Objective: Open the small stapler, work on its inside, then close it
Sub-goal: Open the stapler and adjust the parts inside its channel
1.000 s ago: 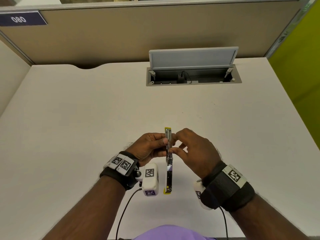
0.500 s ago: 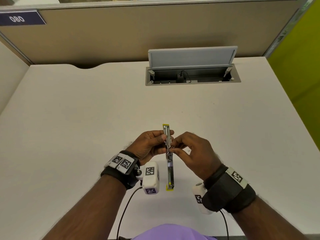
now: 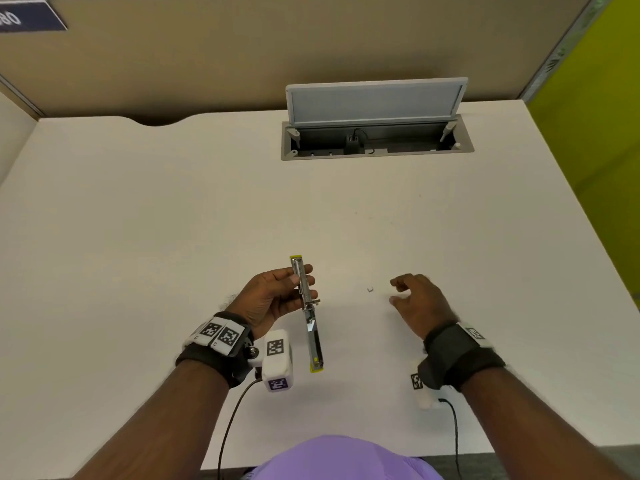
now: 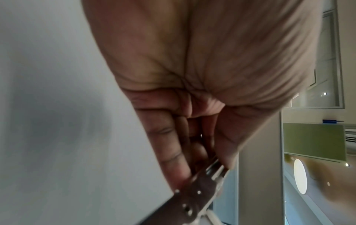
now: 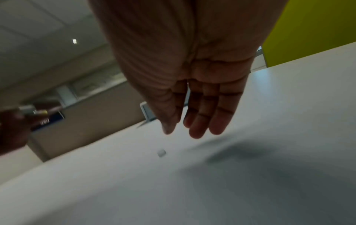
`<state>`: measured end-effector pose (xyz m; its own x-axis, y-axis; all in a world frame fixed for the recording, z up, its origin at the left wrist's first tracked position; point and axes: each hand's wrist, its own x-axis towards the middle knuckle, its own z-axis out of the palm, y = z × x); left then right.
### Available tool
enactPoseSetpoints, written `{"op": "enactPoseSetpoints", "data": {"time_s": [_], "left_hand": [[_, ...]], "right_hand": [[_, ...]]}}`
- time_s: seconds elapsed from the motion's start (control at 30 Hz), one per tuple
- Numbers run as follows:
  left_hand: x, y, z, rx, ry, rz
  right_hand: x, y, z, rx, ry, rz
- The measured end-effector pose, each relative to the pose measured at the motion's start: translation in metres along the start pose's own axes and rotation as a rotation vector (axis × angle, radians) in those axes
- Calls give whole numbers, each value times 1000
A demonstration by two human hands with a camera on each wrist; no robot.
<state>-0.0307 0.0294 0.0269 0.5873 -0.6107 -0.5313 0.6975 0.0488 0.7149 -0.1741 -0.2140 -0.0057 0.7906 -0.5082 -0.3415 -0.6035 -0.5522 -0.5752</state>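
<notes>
Stapler (image 3: 307, 313) is lying opened out along my 12-to-6 line, my left hand (image 3: 273, 299) pinching its far half above the counter (image 3: 138, 237), while my right hand (image 3: 417, 301) is hovering at 3 o'clock, loosely spread, empty.

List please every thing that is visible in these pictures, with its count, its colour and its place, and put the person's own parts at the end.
stapler: one, silver with yellow ends, opened out flat, held above the desk.
small piece: one, pale, on the desk between the hands; too small to identify.
desk: one, white, fills the middle of the head view.
cable box: one, grey, lid raised, set in the far part of the desk.
partition: one, beige, behind the desk.
number plate: one, dark blue, top left on the partition.
green panel: one, on the right.
left hand: grips the stapler.
right hand: holds nothing, fingers relaxed, above the desk.
</notes>
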Motion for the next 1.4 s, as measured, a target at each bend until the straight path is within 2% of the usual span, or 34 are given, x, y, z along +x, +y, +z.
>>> {"op": "enactPoseSetpoints", "data": {"time_s": [0.1, 0.27, 0.47, 0.67, 0.77, 0.93, 1.03, 1.2, 1.4], "left_hand": [[0, -9, -4, -3, 25, -16], [0, -14, -7, 0, 37, -26], [-2, -11, -4, -31, 30, -16], [-4, -10, -4, -67, 26, -8], [-4, -8, -1, -71, 21, -6], [-5, -4, 5, -68, -6, 1], [-6, -2, 10, -53, -27, 6], [-6, 1, 20, -39, -68, 10], [-7, 2, 26, 16, -104, 7]], "right_hand": [[4, 7, 17, -31, -97, -22], [12, -8, 30, -2, -64, -46], [25, -20, 34, -203, -94, -45], [28, -13, 33, -166, -97, -98], [27, -11, 30, -56, -89, -130], [13, -33, 16, 384, -68, -60], [0, -55, 2, 538, -101, -93], [-19, -86, -13, 590, -178, -223], [-29, -102, -20, 590, -221, -277]]}}
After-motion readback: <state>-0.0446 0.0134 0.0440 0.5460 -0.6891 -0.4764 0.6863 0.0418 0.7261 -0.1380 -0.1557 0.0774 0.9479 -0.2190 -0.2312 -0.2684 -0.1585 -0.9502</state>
